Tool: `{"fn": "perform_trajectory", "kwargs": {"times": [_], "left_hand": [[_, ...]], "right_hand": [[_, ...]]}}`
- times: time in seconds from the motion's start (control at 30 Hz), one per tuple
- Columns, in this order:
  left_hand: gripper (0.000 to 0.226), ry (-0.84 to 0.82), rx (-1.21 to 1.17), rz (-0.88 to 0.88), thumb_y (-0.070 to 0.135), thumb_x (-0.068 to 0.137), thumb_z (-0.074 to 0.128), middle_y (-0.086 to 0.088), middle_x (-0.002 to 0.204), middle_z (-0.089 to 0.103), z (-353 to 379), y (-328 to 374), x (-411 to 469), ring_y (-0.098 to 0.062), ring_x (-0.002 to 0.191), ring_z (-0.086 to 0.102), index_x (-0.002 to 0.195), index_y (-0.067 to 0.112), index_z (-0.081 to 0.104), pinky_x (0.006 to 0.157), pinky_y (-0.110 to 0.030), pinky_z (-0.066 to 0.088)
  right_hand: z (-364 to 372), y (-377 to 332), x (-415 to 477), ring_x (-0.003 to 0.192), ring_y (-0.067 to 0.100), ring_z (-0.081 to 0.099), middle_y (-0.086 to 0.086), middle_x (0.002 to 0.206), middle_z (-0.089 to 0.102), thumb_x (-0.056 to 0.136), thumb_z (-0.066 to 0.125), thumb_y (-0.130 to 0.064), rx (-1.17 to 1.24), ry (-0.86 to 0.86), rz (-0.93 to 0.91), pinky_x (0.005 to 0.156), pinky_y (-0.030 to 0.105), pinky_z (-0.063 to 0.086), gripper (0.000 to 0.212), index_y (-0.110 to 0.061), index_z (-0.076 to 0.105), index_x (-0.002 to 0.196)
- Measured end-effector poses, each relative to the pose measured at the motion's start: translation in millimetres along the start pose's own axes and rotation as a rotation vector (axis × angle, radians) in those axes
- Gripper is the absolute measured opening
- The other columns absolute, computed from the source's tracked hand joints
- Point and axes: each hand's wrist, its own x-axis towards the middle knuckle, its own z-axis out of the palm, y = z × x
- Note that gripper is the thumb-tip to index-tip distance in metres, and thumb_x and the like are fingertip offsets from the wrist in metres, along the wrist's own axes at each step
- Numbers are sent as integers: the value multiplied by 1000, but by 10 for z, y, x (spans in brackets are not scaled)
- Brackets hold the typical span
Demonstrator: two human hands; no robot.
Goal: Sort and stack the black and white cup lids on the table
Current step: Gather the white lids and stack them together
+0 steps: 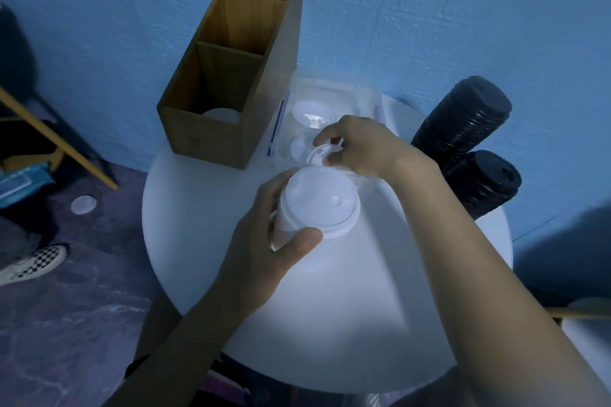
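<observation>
Midway through the white lids, by the look of it. Gripping the white stack (319,205) in the left hand (264,241), near the middle of the counter (330,324); pinching 1 loose white lid (316,154) in the right hand (360,149), just over the clear tray (330,85). Already sorted, seemingly: 2 black stacks (463,116) at the right edge. Next, likely: bringing that lid across, seating it squarely on top, rims aligned.

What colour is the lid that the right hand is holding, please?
White; the lid shows best in the head view.
</observation>
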Motion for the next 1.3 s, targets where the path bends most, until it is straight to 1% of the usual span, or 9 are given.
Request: {"fn": "perform_trajectory", "kwargs": {"times": [0.17,0.27,0.5,0.6,0.67,0.83,0.97,1.13,1.3], "left_hand": [[62,4,-21,5,61,79,69,25,136,56,13,15,4,-13,126,57,135,59,42,91,-25,57],[61,2,-33,-15,55,77,69,30,133,56,10,45,-2,-8,125,57,131,64,42,88,-18,54],[63,-2,-11,20,52,78,70,32,134,54,10,51,8,-8,126,56,132,65,40,88,-16,54],[65,-7,-9,22,50,79,71,32,135,53,13,32,6,-7,127,56,133,64,39,90,-17,55],[64,-7,-19,17,51,79,71,31,135,53,16,28,3,-9,127,56,133,64,39,90,-18,55],[65,4,-6,37,49,80,71,29,135,55,22,13,8,-10,125,59,135,61,39,88,-17,55],[65,4,5,52,50,80,71,28,134,56,17,18,3,-10,125,59,135,61,39,87,-20,56],[65,0,10,36,52,78,72,27,135,57,9,15,-1,-10,125,59,134,63,40,88,-29,59],[66,5,34,25,56,77,72,29,134,57,16,6,1,-9,124,60,133,65,39,89,-28,59]], "right_hand": [[1,35,-26,97,16,58,-5,110,61,90,75,-30,41,80,-14,71,27,39,21,-28,66,109],[-6,59,-43,93,16,60,-6,105,66,89,76,-34,136,159,6,69,18,39,22,-25,62,103],[-14,83,-218,72,20,69,-5,91,64,90,74,-32,542,364,4,83,51,59,27,-32,58,111],[-100,57,-440,64,15,67,0,96,54,97,69,-20,736,382,-34,79,39,64,48,-34,55,141],[-148,-6,-597,64,15,67,2,99,53,100,65,-16,796,379,-46,78,31,63,49,-32,55,145],[-102,-113,-911,67,17,60,11,101,53,100,64,-12,962,365,-37,68,30,62,33,-22,67,131],[97,-144,-1110,62,12,61,4,88,58,99,65,-14,948,391,29,59,26,57,21,-18,72,119],[273,-185,-1203,79,11,64,-9,98,69,98,65,-22,834,465,28,68,29,53,7,-27,68,103],[378,-222,-1205,90,6,64,-14,108,70,100,64,-19,868,429,4,72,18,48,15,-29,69,110]]}}
